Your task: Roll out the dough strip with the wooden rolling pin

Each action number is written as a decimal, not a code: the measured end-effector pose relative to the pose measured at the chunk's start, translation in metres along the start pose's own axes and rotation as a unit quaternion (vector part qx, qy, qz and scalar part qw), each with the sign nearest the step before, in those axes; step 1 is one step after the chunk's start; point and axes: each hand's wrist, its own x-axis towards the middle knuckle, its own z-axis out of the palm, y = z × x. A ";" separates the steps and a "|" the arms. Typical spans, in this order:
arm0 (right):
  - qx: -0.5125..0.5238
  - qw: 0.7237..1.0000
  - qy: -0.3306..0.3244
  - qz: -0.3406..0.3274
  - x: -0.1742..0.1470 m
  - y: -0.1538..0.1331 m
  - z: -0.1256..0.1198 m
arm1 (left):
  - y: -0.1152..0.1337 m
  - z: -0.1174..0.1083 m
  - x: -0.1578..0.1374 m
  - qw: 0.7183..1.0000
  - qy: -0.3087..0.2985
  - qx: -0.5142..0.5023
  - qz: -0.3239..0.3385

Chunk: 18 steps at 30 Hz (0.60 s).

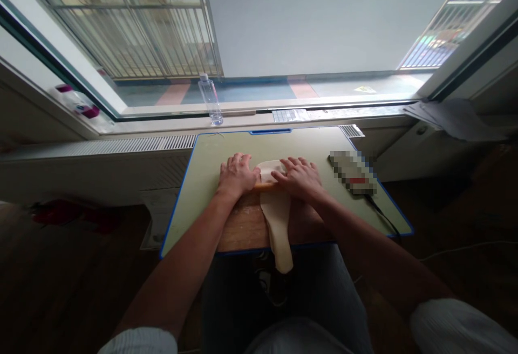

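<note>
A strip of pale dough point(275, 205) lies lengthwise on a brown wooden board point(243, 227). Its near end hangs over the table's front edge. Across the dough runs a wooden rolling pin point(265, 187), its ends hidden under my hands. My left hand point(238, 173) rests on the pin's left part, fingers stretched forward and thumb pointing toward the dough. On the right part lies my right hand point(300, 175), fingers spread and flat, its thumb and fingertips over the far portion of the dough. Both palms press from above, and neither hand's fingers wrap around the pin.
The board sits on a small green table point(190, 203) with blue edging. A blurred-out device point(352, 173) with a black cable lies at its right. Beyond are a radiator point(162, 142), a windowsill with a clear bottle point(210, 100), and papers point(449, 116).
</note>
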 end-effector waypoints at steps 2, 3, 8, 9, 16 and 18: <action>0.012 1.000 -0.017 -0.002 0.008 0.001 -0.004 | 0.000 0.000 0.006 1.000 0.008 0.000 -0.004; 0.016 1.000 -0.023 -0.003 0.012 0.001 -0.005 | 0.000 0.000 0.009 1.000 0.010 0.000 -0.004; 0.025 0.999 -0.039 -0.001 0.020 0.002 -0.006 | 0.000 -0.001 0.016 1.000 0.005 0.000 -0.005; 0.025 0.999 -0.038 -0.001 0.020 0.002 -0.006 | 0.000 -0.001 0.016 1.000 0.004 0.000 -0.005; 0.009 1.000 -0.019 -0.001 0.010 0.001 -0.005 | -0.002 0.001 0.010 1.000 -0.006 0.006 0.006; 0.005 1.000 -0.010 -0.002 0.005 0.000 -0.003 | -0.003 0.003 0.007 1.000 -0.006 0.007 0.012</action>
